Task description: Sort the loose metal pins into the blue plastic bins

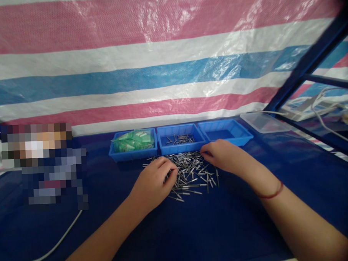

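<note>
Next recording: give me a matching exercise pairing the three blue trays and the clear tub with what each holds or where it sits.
Things:
1. left blue tray
2. middle blue tray
3. right blue tray
4. clear tub

States:
A. a few metal pins
B. far right, by the frame
C. green packets
D. nothing visible inside

Pairs: 1-C, 2-A, 3-D, 4-B

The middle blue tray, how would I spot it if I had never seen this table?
Start at the striped plastic sheet hanging behind the dark blue table. At its foot stands a row of three blue trays; take the middle blue tray. It alone holds a few loose metal pins, while the left tray is full of green packets and the right tray looks bare.
</note>
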Demonstrator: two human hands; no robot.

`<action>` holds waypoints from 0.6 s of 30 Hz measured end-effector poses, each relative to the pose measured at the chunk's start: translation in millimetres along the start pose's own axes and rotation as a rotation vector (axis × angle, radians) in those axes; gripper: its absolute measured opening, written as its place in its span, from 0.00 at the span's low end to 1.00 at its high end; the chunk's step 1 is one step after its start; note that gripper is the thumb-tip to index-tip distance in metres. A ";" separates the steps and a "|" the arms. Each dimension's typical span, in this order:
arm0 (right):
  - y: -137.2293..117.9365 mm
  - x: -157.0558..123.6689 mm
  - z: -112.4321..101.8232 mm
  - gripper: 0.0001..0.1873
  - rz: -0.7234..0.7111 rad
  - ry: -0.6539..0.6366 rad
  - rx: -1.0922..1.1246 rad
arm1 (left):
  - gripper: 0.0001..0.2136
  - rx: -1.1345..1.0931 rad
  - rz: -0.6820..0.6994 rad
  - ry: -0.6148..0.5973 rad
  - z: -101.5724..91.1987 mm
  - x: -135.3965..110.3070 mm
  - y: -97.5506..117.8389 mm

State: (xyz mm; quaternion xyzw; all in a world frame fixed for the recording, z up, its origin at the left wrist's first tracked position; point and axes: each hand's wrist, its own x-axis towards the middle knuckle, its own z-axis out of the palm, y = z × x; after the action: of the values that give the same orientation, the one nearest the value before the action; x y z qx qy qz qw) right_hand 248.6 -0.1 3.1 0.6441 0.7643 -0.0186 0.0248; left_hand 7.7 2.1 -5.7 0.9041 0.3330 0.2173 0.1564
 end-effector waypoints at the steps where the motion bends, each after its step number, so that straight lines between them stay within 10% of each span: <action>1: -1.9 -0.2 1.2 0.13 0.021 0.001 -0.018 | 0.09 -0.001 0.003 -0.003 0.3 -0.1 0.3; 18: -12.5 -0.2 1.8 0.16 0.125 -0.005 -0.074 | 0.09 0.012 0.033 -0.049 5.4 -1.4 -5.0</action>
State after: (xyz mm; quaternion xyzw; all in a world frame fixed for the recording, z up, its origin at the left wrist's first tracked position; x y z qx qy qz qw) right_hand 236.4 -2.6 1.3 0.6891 0.7228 0.0096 0.0519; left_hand 6.8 4.0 -12.9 0.9155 0.3153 0.1956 0.1553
